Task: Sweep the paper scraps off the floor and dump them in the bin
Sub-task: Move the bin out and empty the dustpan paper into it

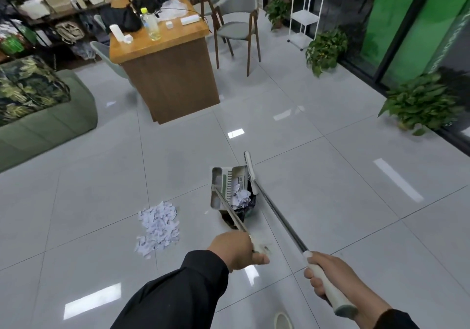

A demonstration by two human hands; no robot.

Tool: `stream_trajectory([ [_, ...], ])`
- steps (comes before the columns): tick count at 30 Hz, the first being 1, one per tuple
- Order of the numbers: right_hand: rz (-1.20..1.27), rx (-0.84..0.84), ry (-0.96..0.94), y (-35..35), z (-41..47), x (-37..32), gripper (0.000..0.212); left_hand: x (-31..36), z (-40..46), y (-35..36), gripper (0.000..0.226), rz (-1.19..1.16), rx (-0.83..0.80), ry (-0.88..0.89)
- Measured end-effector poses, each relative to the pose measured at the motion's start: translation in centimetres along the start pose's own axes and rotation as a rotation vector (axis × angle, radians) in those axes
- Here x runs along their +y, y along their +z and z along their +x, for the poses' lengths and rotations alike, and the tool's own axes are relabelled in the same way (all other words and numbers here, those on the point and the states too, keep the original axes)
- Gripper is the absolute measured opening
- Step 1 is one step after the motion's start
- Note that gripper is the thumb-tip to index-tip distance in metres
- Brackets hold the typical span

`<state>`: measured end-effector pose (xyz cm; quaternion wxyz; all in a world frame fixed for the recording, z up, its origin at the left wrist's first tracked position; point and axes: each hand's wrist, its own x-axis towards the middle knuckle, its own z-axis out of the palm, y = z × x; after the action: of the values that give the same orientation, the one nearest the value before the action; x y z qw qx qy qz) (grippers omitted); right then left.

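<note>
A pile of white paper scraps (159, 227) lies on the grey tiled floor, left of centre. My left hand (237, 251) grips the long handle of a dustpan (223, 188), which is tipped over a dark bin (245, 207). More scraps (241, 196) sit at the dustpan's mouth above the bin. My right hand (330, 275) is closed around the pale grip of a broom (274, 209). Its metal pole runs up to the broom head (250, 169), which rests beside the dustpan.
A wooden desk (175, 74) with bottles and bags stands ahead. A grey chair (239, 28) is to its right. A green sofa (43, 122) is at the left. Potted plants (419, 104) and a white shelf rack (305, 5) line the glass wall on the right.
</note>
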<state>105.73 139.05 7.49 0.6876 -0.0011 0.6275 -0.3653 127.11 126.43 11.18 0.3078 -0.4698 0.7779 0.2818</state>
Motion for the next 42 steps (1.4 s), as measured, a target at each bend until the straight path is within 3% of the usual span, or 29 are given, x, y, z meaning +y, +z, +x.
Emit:
stream_trajectory([
  [9, 0.125, -0.003, 0.025, -1.0, -1.8, -1.1, 0.017, 2.5, 0.5, 2.6, 0.058, 0.225, 0.046, 0.043],
  [16, 0.153, -0.01, 0.035, -1.6, -3.4, -1.4, 0.025, 4.0, -0.8, 1.5, 0.039, 0.264, -0.048, 0.051],
  [22, 0.091, -0.046, 0.011, -0.8, -4.9, -2.2, 0.017, 4.8, -1.7, 0.1, 0.043, 0.305, -0.034, 0.08],
  [29, 0.125, -0.042, -0.014, -0.6, -4.6, -1.3, 0.028, 5.1, -2.2, 0.7, 0.044, 0.41, 0.025, 0.069],
  [37, 0.123, -0.082, -0.048, 0.0, -4.7, -0.4, 0.008, 4.3, -3.7, 0.7, 0.04, 0.387, 0.008, 0.071],
  [42, 0.036, -0.093, -0.081, 0.7, -4.9, 0.0, 0.005, 3.1, -4.4, 0.4, 0.045, 0.37, 0.124, 0.026],
])
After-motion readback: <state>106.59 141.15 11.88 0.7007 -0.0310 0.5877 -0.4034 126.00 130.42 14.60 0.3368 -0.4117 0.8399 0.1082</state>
